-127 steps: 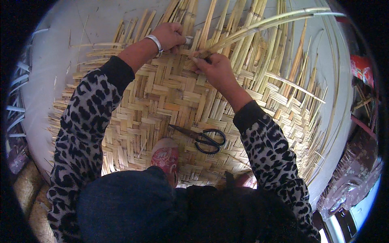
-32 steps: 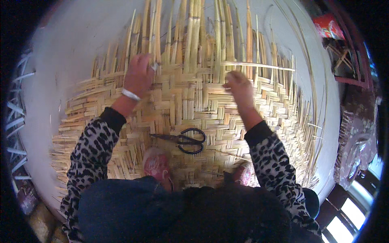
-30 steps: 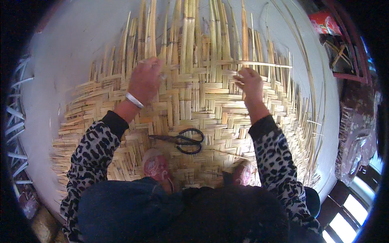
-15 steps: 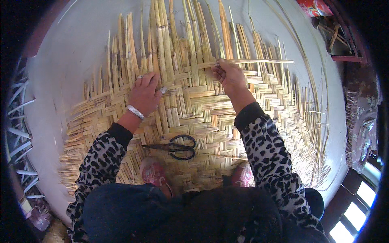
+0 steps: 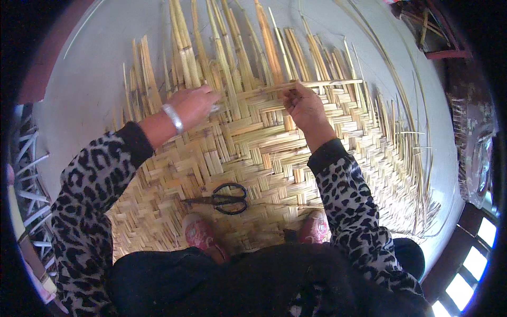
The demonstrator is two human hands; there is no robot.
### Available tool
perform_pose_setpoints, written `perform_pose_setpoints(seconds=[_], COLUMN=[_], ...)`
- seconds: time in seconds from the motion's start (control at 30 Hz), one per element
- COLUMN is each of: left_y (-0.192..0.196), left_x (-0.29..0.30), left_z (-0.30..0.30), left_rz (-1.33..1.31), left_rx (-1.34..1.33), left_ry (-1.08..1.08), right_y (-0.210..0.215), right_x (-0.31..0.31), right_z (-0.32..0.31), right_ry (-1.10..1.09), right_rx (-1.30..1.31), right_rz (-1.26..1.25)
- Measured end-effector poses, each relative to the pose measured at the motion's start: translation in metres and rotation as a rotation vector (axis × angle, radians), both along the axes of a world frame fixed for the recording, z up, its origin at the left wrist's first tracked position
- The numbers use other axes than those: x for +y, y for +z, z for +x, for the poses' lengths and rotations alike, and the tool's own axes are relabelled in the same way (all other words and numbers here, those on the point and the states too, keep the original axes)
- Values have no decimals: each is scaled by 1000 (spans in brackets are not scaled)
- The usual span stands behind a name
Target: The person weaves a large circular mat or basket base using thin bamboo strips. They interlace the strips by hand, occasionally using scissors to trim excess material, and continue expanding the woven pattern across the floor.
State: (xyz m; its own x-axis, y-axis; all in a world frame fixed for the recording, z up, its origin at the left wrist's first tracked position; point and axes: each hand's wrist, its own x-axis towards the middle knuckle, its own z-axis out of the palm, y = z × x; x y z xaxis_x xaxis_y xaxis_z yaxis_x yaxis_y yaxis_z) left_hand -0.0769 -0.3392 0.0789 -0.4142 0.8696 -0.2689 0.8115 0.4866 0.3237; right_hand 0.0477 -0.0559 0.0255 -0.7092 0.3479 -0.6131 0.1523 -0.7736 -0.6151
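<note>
A woven mat of pale split-reed strips (image 5: 253, 153) spreads under both hands, its loose ends fanning out at the far side. My right hand (image 5: 306, 110) pinches a long crosswise reed strip (image 5: 335, 82) that lies over the upright ends and sticks out to the right. My left hand (image 5: 191, 107), with a silver bangle at the wrist, is closed at the upright strips left of centre; what its fingers hold is hidden. Black-handled scissors (image 5: 228, 199) rest on the mat nearer me, blades pointing left.
My pink shoes (image 5: 199, 232) stand on the mat's near part. Long thin loose strips (image 5: 393, 68) curve over the pale floor at the right. A white metal rack (image 5: 33, 179) borders the left side, and a dark red wooden frame (image 5: 449, 54) stands at the far right.
My left hand has turned sideways, its elbow swinging out to the left, and its fingers have drawn together. The right hand keeps its pinch on the crosswise strip. The whole view has shifted slightly.
</note>
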Motion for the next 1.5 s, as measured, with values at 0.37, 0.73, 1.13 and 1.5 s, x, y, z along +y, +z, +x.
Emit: perform_pose_setpoints(seconds=[0.37,0.73,1.13,1.5], left_y=[-33,-50,-58,-60], left_x=[100,95,93,92], left_z=[13,14,11,12], left_rz=[215,623,605,640], left_rx=[-209,-762,-789,-785], left_ry=[534,1154,1105,1083], right_y=[17,-11,5,-32], right_x=[33,33,27,13], right_z=[-51,-123,-120,-145], right_ry=[460,907,971,942], right_rx=[42,-123,47,195], right_rz=[527,1292,871,613])
